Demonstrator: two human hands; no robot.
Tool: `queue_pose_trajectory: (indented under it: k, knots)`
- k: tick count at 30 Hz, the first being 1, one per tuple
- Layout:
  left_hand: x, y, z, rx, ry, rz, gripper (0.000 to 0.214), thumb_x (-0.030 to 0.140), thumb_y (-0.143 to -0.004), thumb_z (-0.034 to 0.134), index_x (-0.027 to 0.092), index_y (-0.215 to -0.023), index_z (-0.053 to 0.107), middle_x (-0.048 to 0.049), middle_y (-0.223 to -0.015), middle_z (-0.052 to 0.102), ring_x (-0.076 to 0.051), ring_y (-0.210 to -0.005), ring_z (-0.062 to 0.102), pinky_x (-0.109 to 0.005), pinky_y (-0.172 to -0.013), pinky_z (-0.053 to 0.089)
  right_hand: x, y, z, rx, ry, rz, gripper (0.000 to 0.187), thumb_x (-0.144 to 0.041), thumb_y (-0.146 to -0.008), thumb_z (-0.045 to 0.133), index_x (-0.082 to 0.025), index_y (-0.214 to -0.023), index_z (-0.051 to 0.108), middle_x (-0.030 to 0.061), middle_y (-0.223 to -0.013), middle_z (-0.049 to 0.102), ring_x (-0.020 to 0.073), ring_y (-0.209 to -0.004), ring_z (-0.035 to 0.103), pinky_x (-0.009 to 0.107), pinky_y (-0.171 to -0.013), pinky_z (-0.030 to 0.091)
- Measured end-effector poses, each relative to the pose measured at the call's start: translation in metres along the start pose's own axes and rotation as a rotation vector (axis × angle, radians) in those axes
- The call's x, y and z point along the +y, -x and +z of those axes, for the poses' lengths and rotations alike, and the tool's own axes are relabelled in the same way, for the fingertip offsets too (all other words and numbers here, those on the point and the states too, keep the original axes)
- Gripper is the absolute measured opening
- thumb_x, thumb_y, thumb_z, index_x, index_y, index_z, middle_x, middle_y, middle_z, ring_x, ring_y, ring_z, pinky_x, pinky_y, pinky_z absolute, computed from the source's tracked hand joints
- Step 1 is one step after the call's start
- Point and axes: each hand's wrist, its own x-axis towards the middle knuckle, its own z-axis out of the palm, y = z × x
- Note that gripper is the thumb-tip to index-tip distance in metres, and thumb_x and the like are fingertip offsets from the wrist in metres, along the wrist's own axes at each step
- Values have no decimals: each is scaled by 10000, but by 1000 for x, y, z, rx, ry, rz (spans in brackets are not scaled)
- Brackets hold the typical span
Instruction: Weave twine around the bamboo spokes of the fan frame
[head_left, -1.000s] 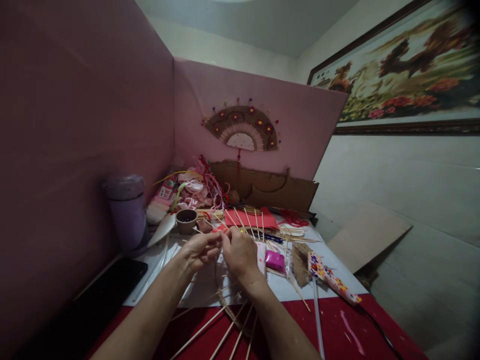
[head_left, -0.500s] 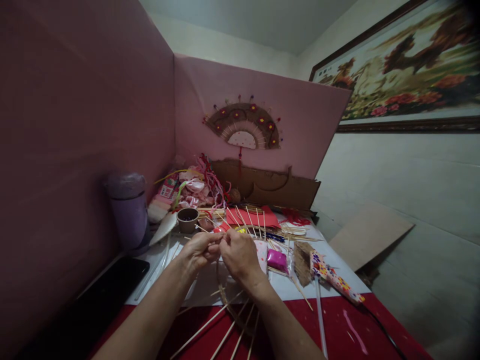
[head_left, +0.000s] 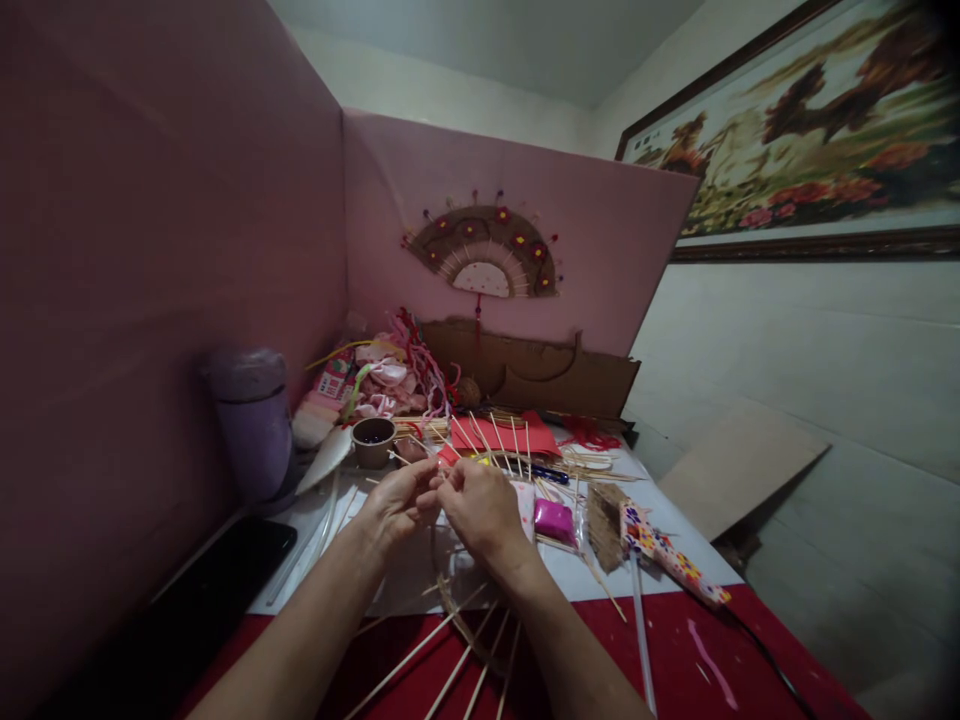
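Left grip (head_left: 397, 500), right grip (head_left: 481, 506) pinching sticks (head_left: 420, 650), hemmed

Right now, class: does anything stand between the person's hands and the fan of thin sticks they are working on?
Nothing visible does. The left hand and right hand are on the fan of sticks, fingertips pinched together at its far edge. The brown cup and pink block sit off to either side.

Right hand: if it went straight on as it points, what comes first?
Likely the left hand, almost touching the right hand over the thin sticks; further on stands a small cup.
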Motion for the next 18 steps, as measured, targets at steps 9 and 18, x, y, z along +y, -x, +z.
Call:
queue_pose_trajectory:
  k: [9,18]
  knots:
    - [-1,1,8,64,84,-44,284,35,-789,364,119,-531,449,36,-368,433,-4,-219,285,-89,-222,169,-8,13,-9,14,47,-6,122,-260,-762,509,-210,-678,583,13,-619,638,150,-578,553,256,-514,214]
    - [0,3,7,39,18,1,248,55,-717,438,121,-478,457,38,-355,434,13,-210,214,-107,-218,137,-6,21,-3,80,-87,-45,110,-231,-767,493,-204,-695,571,-18,-561,575,113,-512,496,231,-518,238]
